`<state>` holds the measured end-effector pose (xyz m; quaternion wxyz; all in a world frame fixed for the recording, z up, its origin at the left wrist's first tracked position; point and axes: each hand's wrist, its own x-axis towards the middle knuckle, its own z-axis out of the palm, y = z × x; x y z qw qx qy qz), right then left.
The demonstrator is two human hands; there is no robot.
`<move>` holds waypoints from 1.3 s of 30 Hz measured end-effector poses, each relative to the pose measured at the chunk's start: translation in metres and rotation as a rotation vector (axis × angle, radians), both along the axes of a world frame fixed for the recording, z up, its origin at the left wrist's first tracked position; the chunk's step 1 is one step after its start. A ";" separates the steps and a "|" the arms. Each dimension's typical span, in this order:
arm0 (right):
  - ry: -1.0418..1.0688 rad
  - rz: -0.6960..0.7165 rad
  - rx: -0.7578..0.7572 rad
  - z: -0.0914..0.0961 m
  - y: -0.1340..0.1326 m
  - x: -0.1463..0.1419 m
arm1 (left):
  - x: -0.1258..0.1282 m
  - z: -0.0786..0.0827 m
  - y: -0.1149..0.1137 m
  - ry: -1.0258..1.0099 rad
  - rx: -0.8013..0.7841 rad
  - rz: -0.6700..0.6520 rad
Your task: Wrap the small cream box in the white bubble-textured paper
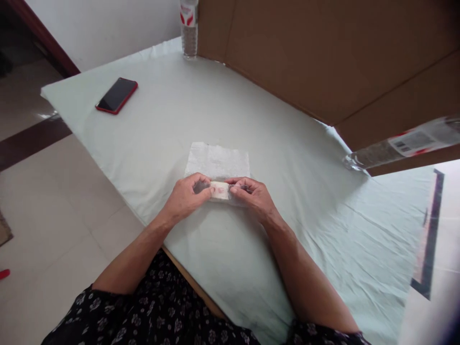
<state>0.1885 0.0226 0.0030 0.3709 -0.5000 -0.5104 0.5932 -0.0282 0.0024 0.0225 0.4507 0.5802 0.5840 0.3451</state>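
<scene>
A small cream-white block with a faint reddish print [219, 190] lies between my two hands at the near edge of a whitish, translucent sheet [218, 160] that looks like bubble wrap. My left hand [185, 195] is closed on the block's left end, thumb on top. At the other end, my right hand [254, 196] pinches clear film folded against the block. The fingertips partly cover both ends. Behind my hands, the rest of the sheet is spread flat on the pale green tablecloth [161, 120].
A phone in a red case [117, 96] lies at the far left. A tall brown cardboard panel [280, 52] stands along the back and right, with an upright plastic bottle [189, 36] at its left end and another bottle [406, 143] by its right end.
</scene>
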 end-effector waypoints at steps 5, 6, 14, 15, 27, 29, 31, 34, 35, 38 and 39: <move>0.001 -0.020 -0.009 0.001 -0.002 -0.003 | 0.006 -0.009 0.004 -0.145 0.016 0.035; -0.008 -0.028 -0.002 0.001 -0.003 -0.004 | 0.007 -0.011 0.004 -0.158 0.023 0.042; -0.066 -0.029 0.077 -0.001 -0.009 -0.007 | 0.012 -0.020 -0.001 -0.186 0.136 0.113; -0.066 -0.026 0.085 -0.001 -0.010 -0.007 | 0.012 -0.020 -0.001 -0.186 0.150 0.113; -0.115 -0.063 0.197 -0.003 -0.016 -0.013 | 0.013 -0.025 -0.004 -0.137 0.279 0.143; -0.129 -0.066 0.218 -0.003 -0.017 -0.014 | 0.013 -0.026 -0.004 -0.122 0.291 0.145; -0.116 -0.077 0.225 -0.003 -0.018 -0.014 | 0.013 -0.027 -0.005 -0.117 0.300 0.150; -0.096 -0.099 0.231 -0.004 -0.019 -0.014 | 0.013 -0.029 -0.005 -0.123 0.318 0.167; -0.099 -0.110 0.237 -0.005 -0.019 -0.014 | 0.013 -0.029 -0.005 -0.127 0.323 0.172; -0.122 -0.140 0.239 -0.007 -0.019 -0.017 | 0.014 -0.029 -0.005 -0.130 0.316 0.172; -0.128 -0.144 0.231 -0.007 -0.019 -0.018 | 0.013 -0.029 -0.005 -0.126 0.306 0.170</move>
